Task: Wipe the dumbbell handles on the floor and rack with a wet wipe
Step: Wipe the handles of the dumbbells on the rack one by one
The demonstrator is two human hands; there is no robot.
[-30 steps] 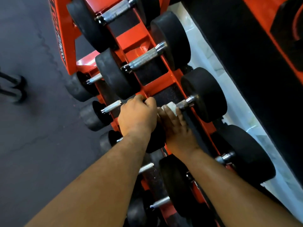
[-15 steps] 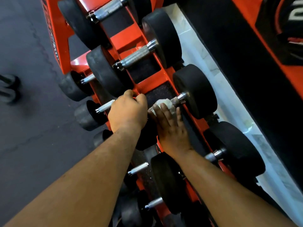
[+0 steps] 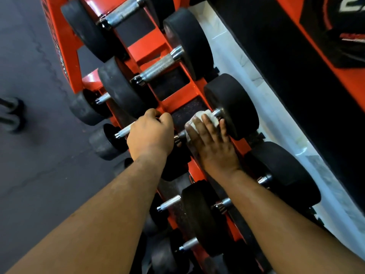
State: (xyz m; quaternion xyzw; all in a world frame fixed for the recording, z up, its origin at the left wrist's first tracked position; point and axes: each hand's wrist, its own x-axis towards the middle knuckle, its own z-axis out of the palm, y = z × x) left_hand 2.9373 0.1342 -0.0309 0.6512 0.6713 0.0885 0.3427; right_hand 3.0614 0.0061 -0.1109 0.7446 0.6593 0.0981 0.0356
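On the orange rack (image 3: 178, 90) lies a black-headed dumbbell (image 3: 234, 104) with a steel handle. A white wet wipe (image 3: 206, 116) is wrapped round that handle, close against the far head. My right hand (image 3: 214, 144) lies over the handle, fingers curled round the wipe. Left of the hand a short bare piece of the handle (image 3: 180, 135) shows. My left hand (image 3: 151, 135) grips the top of the dumbbell's near head, which it mostly hides.
Two bigger dumbbells with knurled handles (image 3: 158, 68) sit further up the rack. Smaller dumbbells (image 3: 169, 202) fill the lower tier and the near end. Dark rubber floor spreads left, with a blurred dumbbell (image 3: 11, 115) on it. A pale marble strip (image 3: 276, 125) and a black-and-orange wall run along the right.
My right hand has slid the wipe along the handle toward the far head, baring the handle's near end. My left hand stays on the near head.
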